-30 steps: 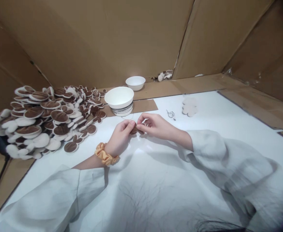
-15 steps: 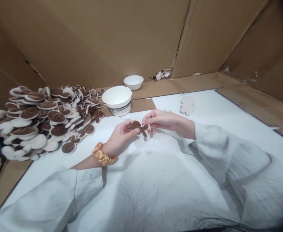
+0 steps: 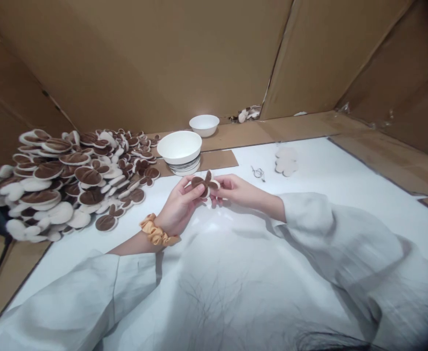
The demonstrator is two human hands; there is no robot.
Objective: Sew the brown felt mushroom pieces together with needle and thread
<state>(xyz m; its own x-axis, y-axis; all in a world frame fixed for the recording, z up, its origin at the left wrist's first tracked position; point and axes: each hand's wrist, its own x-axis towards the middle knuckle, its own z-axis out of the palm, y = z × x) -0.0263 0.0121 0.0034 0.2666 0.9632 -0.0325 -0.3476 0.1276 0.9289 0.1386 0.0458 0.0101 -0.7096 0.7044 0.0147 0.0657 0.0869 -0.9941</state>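
A small plush fabric piece [image 3: 198, 182], brown on its face with a cream edge and rounded lobes, is held up over the white tabletop [image 3: 206, 222]. My left hand [image 3: 182, 199] grips its left side, thumb laid across the brown face. At its right edge, my right hand [image 3: 234, 187] is closed, its fingertips pinching the rim; whether a needle or thread is also between them is too small to tell. Just beyond my hands stands a white bowl [image 3: 179, 151] with dark thread [image 3: 186, 167] around its lower part.
A large heap of similar brown and cream pieces [image 3: 67, 183] covers the left side. A smaller white bowl [image 3: 204, 125] stands behind. To the right lie a small tangle of dark thread [image 3: 258, 173] and a pale flower-shaped piece [image 3: 286, 161]. Cardboard walls [image 3: 155, 63] enclose the table.
The fabric piece has been turned so one lobe points upward. My right hand has come lower and slightly left, uncovering the thread tangle on the table.
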